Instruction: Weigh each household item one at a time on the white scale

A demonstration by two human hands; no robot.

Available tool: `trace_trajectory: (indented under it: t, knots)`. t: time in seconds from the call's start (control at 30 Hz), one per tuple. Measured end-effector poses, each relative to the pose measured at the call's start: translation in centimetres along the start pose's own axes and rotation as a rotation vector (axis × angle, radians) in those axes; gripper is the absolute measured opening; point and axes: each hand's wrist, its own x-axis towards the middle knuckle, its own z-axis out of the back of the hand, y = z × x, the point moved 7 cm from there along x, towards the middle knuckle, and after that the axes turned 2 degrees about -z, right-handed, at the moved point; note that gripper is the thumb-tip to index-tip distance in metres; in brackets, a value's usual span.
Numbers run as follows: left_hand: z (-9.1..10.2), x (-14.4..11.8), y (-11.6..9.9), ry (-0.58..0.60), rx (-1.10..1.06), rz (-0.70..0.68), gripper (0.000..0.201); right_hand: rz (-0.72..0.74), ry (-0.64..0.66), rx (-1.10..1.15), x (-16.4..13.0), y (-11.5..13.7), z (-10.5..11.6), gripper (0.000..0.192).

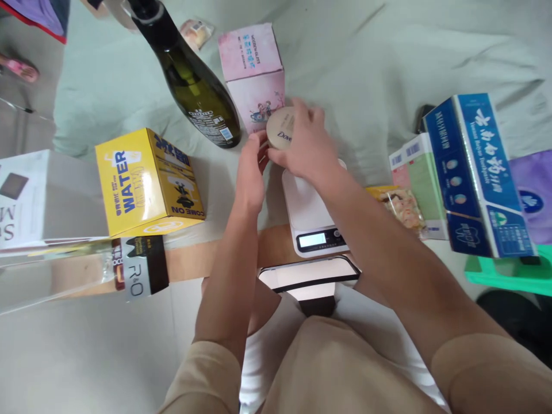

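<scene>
A round beige jar [280, 127] marked Dove is tilted so that its lid shows, just in front of the pink box [254, 86]. My right hand [308, 141] is closed round the jar's right side, thumb along its lower edge. At its lower left, my left hand [252, 172] has curled fingers meeting the rim, their tips partly hidden. Below the right wrist lies a white kitchen scale [304, 204] with a lit display, its right part covered by my forearm. A dark green pump bottle [194, 86] stands left of the pink box.
On the left are a yellow WATER box [131, 181], a white box [64, 195] and a dark packet [140, 267]. At right stand a blue toothpaste box [478, 178], a pale green box [420, 181] and a snack bag [401, 210]. A small packet [197, 33] lies behind the bottle.
</scene>
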Motion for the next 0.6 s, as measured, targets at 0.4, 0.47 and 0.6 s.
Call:
trace_trajectory:
  t: [0.4,0.47,0.6]
  knots:
    - [2.1,0.3,1.5,-0.11,-0.075,0.003,0.048,0.088,-0.143,-0.128,-2.3,3.2,7.8,0.094]
    - [2.1,0.1,1.9,-0.098,-0.067,-0.01,0.05,0.124,-0.238,-0.155,-4.1,3.0,12.5,0.093]
    - [2.2,-1.0,2.2,-0.085,-0.037,-0.036,0.062,0.029,-0.464,-0.11,-7.6,-3.1,23.0,0.078]
